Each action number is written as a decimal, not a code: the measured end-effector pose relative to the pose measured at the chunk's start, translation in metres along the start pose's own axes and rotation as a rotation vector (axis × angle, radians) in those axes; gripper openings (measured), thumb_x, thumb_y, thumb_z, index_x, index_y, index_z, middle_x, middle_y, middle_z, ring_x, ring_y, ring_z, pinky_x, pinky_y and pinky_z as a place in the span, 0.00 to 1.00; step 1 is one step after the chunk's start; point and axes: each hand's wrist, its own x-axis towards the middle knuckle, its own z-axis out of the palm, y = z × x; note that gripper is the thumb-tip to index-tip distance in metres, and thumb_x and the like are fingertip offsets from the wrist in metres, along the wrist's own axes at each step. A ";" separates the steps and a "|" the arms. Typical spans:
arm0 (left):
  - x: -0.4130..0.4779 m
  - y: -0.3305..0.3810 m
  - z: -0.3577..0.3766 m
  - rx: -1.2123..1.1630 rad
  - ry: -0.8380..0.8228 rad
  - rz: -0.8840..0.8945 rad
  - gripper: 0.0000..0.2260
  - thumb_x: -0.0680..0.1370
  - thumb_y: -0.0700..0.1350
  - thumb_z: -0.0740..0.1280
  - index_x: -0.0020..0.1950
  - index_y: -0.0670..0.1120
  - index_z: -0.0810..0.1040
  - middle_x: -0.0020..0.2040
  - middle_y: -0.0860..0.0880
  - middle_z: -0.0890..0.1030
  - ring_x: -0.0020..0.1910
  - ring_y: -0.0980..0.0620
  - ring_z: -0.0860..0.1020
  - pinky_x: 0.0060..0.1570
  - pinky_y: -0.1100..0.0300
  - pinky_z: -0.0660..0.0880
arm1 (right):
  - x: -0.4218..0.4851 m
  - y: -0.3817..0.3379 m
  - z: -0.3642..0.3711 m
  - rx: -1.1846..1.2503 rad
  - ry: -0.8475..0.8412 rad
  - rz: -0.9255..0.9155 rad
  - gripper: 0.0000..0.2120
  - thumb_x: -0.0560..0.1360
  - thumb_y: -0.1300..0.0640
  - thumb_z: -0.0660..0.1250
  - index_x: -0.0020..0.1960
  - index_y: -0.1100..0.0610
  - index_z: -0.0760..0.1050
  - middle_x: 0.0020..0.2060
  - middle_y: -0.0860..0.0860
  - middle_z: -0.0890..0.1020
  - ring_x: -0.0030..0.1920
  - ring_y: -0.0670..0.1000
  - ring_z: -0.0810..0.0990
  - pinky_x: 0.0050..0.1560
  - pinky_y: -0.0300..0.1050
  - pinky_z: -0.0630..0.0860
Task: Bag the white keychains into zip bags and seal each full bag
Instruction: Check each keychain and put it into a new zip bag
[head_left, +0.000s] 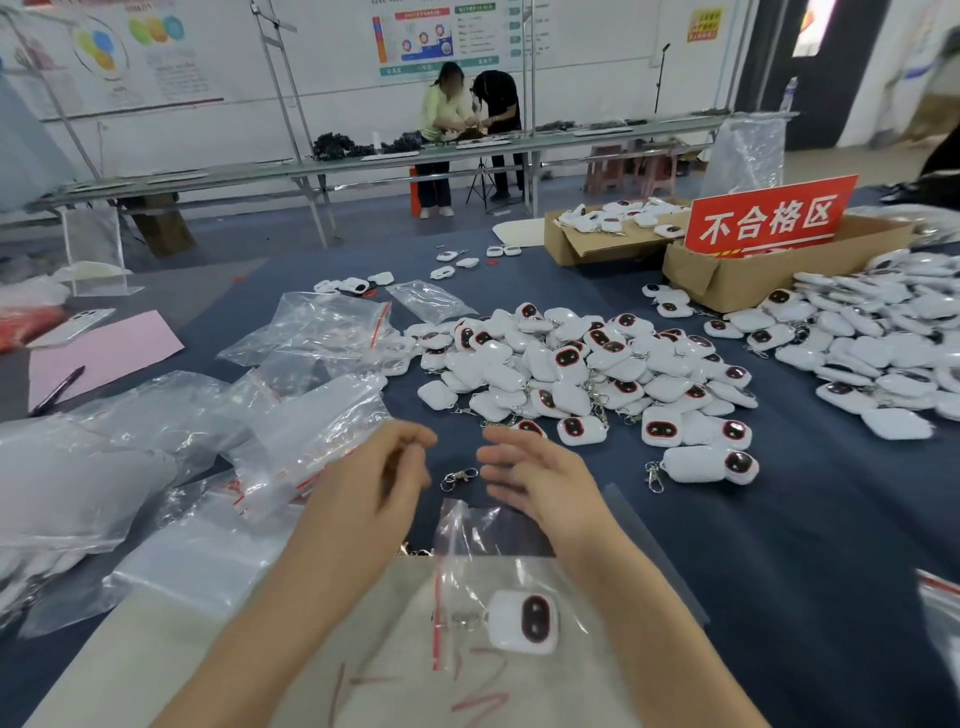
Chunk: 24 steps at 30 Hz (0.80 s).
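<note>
A pile of white keychains (571, 369) with dark oval faces lies on the blue table, just beyond my hands. A zip bag (483, 587) with a red seal strip holds one white keychain (524, 621) and rests near the front edge between my forearms. Loose empty zip bags (311, 415) are heaped to the left. My left hand (379, 478) hovers with fingers curled and nothing in it. My right hand (535, 478) is open, fingers spread, facing the left hand. A metal clasp (458, 478) lies on the cloth between them.
A second heap of keychains (883, 332) spreads at the right beside cardboard boxes (737, 280) and a red sign (769, 218). A pink sheet (104, 353) and a pen (57, 389) lie at the left. Two people stand at a far bench.
</note>
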 end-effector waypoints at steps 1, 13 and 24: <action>0.017 0.000 0.010 0.027 -0.023 -0.013 0.08 0.83 0.47 0.62 0.52 0.60 0.76 0.39 0.59 0.82 0.38 0.58 0.80 0.40 0.65 0.72 | 0.004 -0.003 -0.003 0.171 0.024 0.047 0.20 0.80 0.73 0.56 0.53 0.53 0.82 0.48 0.53 0.87 0.49 0.51 0.85 0.50 0.40 0.83; 0.083 -0.007 0.081 0.082 -0.412 -0.102 0.09 0.80 0.54 0.69 0.50 0.51 0.72 0.47 0.52 0.79 0.46 0.52 0.77 0.44 0.59 0.73 | 0.014 -0.005 -0.020 0.709 0.215 0.102 0.21 0.83 0.69 0.53 0.74 0.60 0.68 0.64 0.57 0.77 0.62 0.54 0.79 0.68 0.48 0.73; 0.020 -0.014 0.064 -0.506 -0.082 -0.170 0.07 0.83 0.48 0.66 0.59 0.54 0.80 0.50 0.58 0.85 0.49 0.62 0.82 0.52 0.64 0.77 | 0.017 0.012 0.003 -0.104 0.118 -0.210 0.11 0.83 0.59 0.64 0.52 0.46 0.82 0.48 0.46 0.87 0.52 0.46 0.85 0.50 0.41 0.81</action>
